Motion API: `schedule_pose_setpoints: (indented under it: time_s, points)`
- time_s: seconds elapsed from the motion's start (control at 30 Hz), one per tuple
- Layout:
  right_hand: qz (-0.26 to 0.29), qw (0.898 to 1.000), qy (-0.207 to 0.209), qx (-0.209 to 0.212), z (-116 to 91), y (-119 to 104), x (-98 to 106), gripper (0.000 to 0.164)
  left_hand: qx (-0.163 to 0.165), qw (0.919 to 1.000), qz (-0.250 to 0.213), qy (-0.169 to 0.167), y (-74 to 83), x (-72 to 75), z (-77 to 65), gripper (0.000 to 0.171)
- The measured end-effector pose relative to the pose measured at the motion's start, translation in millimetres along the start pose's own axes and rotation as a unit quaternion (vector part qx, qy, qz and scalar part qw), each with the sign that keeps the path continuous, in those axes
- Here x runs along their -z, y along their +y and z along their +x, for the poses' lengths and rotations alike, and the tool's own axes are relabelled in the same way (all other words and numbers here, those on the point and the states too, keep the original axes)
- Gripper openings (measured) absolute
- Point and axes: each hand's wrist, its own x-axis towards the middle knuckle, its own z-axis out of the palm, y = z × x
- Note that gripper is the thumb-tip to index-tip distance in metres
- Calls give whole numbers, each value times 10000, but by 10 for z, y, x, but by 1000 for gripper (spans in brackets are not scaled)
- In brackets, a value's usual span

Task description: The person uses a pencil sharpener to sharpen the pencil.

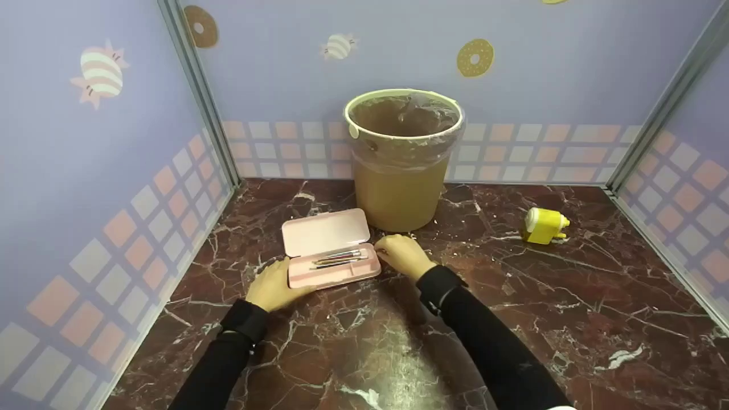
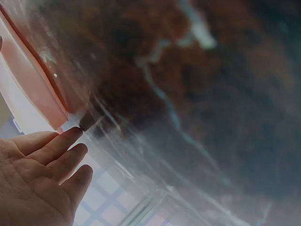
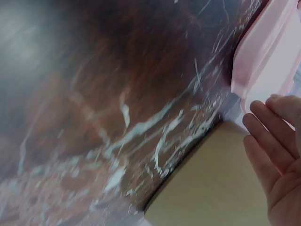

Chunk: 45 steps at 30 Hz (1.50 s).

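Observation:
A pink pencil case (image 1: 310, 278) lies on the dark marble tabletop, its lid (image 1: 326, 233) swung back toward the bin. Several pencils (image 1: 338, 259) lie side by side in its long compartment. My left hand (image 1: 275, 286) is at the case's left end, with the thumb along the front edge. In the left wrist view, its extended fingers (image 2: 68, 160) reach the case's corner. At the opposite end is my right hand (image 1: 405, 254), bent at the knuckles in the head view. Its fingers (image 3: 268, 122) look loosely extended beside the case in the right wrist view.
Behind the case stands a tan trash bin (image 1: 401, 193) lined with a clear bag. A yellow object with a white cap (image 1: 544, 226) lies farther right. Small pale crumbs are scattered by the bin. Patterned panels (image 1: 273, 74) wall the table at the back and sides.

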Motion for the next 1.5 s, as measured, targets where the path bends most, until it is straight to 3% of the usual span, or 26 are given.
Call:
schedule_pose_setpoints:
  time_s: [0.3, 0.53, 0.67, 1.2, 1.5]
  points:
    - [102, 9994, -208, -258, 187, -91, -137, 17, 22, 9999, -94, -74, -10, -26, 25, 79]
    - [-570, 9982, -50, 193, 289, -155, -220, 7, -10, 9998, -150, -115, -5, -25, 34, 77]
    - [-934, 9944, 6, 492, 338, -189, -279, 11, 20, 9998, -174, -121, 4, -18, 18, 77]
    - [-1115, 9935, -39, 246, 426, -209, -380, 13, 44, 9999, -119, -102, -1, 6, 2, 78]
    - [-1380, 9897, -6, 375, 463, -246, -384, 15, 113, 9998, -97, -124, -30, 1, 43, 78]
